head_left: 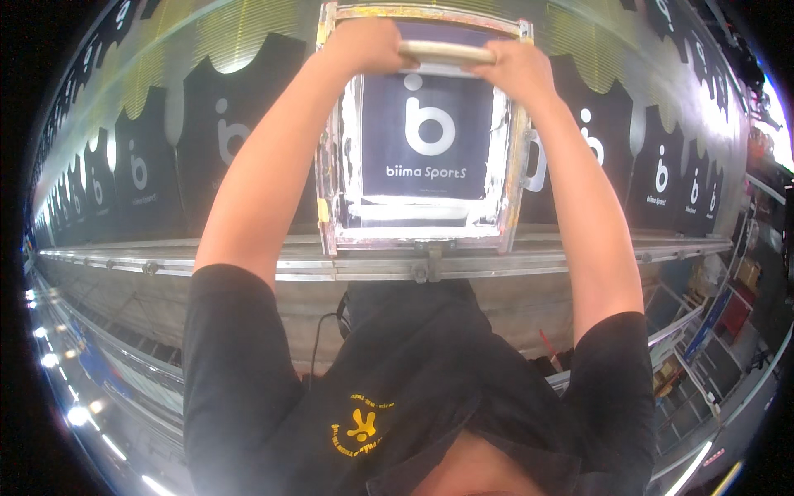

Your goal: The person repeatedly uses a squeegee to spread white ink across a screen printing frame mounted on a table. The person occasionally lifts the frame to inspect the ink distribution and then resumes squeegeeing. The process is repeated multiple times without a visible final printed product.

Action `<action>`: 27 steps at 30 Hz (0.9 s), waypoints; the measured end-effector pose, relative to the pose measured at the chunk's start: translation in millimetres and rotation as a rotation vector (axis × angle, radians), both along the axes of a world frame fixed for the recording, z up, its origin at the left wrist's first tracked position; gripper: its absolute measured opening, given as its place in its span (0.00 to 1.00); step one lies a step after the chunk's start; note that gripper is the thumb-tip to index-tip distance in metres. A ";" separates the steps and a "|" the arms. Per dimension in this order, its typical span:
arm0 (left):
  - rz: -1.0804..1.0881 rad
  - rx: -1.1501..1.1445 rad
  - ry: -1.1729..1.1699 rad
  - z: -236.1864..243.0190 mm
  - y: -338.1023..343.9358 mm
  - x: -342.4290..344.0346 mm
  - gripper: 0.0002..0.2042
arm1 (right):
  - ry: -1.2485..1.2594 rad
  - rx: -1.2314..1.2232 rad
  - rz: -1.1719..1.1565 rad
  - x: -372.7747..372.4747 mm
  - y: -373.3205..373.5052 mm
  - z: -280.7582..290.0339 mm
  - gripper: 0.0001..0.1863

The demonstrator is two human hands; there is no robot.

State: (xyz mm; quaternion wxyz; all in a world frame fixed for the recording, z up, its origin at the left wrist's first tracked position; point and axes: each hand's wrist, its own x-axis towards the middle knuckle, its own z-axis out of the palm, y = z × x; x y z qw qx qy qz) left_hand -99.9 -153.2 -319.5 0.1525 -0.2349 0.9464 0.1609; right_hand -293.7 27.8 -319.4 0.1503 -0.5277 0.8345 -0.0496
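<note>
Both my arms reach forward over a screen-printing frame (330, 186) with ink-stained edges. My left hand (370, 46) is closed around the left end of a pale squeegee (447, 53). Around its right end my right hand (521, 69) is closed too. The squeegee lies crosswise near the frame's far end; its lower edge is partly hidden. Under it, the mesh (385, 124) shows dark with a white round emblem and lettering. White ink (413, 208) is smeared along the mesh's near end and both sides.
Dark garment pieces (248, 107) with white prints lie in a row along the long table to both sides. A metal rail (223, 268) with clamps runs along the table's near edge, in front of my body. Shelving with boxes (670, 376) stands at the right.
</note>
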 end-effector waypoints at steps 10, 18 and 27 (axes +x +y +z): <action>0.059 -0.060 0.085 -30.3 59.3 37.7 0.25 | 0.095 -0.058 -0.014 40.4 56.4 -39.0 0.31; 0.092 0.015 0.143 -52.0 220.3 166.9 0.16 | 0.114 -0.366 0.053 159.8 224.1 -65.1 0.13; 0.126 0.005 0.293 -30.9 297.0 215.2 0.25 | -0.028 -0.289 0.200 193.8 289.4 -38.4 0.19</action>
